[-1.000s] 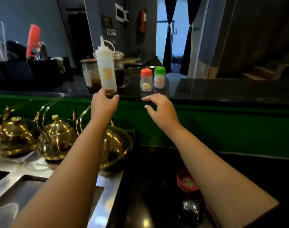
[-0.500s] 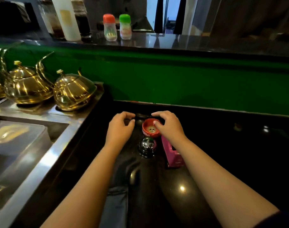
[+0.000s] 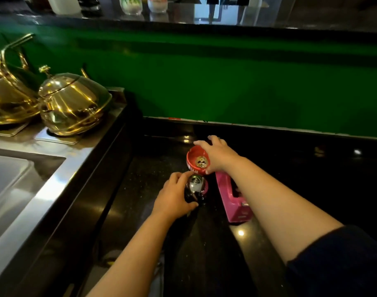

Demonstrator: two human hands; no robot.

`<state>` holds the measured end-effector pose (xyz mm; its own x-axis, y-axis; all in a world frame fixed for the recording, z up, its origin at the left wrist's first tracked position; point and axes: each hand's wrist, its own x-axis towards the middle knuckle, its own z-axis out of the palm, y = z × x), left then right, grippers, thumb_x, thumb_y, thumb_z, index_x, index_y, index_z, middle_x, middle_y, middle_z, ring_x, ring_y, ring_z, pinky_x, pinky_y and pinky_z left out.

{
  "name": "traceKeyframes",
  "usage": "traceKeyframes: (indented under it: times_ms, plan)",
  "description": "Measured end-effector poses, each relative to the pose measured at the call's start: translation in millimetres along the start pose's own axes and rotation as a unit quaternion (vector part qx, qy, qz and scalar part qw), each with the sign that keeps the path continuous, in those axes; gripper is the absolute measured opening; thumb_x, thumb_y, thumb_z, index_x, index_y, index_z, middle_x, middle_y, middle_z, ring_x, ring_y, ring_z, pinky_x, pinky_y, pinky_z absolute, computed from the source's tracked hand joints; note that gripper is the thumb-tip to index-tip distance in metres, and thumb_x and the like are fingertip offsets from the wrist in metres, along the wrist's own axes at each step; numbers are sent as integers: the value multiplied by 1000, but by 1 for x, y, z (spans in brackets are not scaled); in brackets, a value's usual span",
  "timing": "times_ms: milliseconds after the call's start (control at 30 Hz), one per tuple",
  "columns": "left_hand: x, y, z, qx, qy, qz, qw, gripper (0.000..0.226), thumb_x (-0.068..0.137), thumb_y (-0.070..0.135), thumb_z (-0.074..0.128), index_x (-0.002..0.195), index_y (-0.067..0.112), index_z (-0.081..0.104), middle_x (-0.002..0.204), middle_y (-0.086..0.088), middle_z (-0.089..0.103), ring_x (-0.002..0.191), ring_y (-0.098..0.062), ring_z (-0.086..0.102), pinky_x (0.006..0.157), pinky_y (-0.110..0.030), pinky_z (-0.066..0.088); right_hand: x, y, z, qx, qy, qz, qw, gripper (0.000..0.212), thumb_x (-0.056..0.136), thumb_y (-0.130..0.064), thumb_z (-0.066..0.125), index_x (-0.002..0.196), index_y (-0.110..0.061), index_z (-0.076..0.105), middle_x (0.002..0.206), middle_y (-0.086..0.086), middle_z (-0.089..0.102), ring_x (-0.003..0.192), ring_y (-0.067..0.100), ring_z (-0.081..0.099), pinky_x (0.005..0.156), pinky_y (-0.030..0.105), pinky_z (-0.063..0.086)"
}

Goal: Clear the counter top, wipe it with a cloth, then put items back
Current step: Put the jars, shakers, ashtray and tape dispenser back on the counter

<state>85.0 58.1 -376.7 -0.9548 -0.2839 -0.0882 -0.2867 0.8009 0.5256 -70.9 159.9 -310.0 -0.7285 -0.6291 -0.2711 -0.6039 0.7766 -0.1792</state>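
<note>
My left grip [image 3: 172,198] curls round the bell [image 3: 195,188]; my right grip [image 3: 218,154] pinches the ashtray [image 3: 197,160] rim; the tape holder [image 3: 230,198] right of the bell lies pointing away from me.

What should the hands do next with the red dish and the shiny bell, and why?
Probably lift both off the black counter. The right hand already grips the red dish by its rim, and the left hand is curled round the shiny bell. The counter needs clearing before wiping.
</note>
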Motion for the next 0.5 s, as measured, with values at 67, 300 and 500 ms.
traceKeyframes:
  times_ms: [67,300,500]
  plan:
    - [8,-3,6,12,-16,22,1000,101,67,38,80,147,37,19,143,5,30,131,-17,35,105,-34,41,17,-1,0,-49,-67,7,997,113,68,-21,85,150,-44,10,161,8,-5,146,39,3,111,54,30]
    - [24,-7,10,-71,-13,54,996,95,60,38,85,139,36,32,136,10,43,125,-8,41,103,-22,34,49,-3,10,-61,-119,-6,991,111,66,-23,85,147,-47,12,157,9,11,140,41,19,106,55,37]
    - [25,-5,-7,-90,3,62,994,83,55,37,86,127,37,44,117,15,51,111,-4,49,89,-16,36,37,5,-2,34,-29,-15,999,105,60,-25,85,144,-42,24,149,11,21,133,42,27,102,52,41]
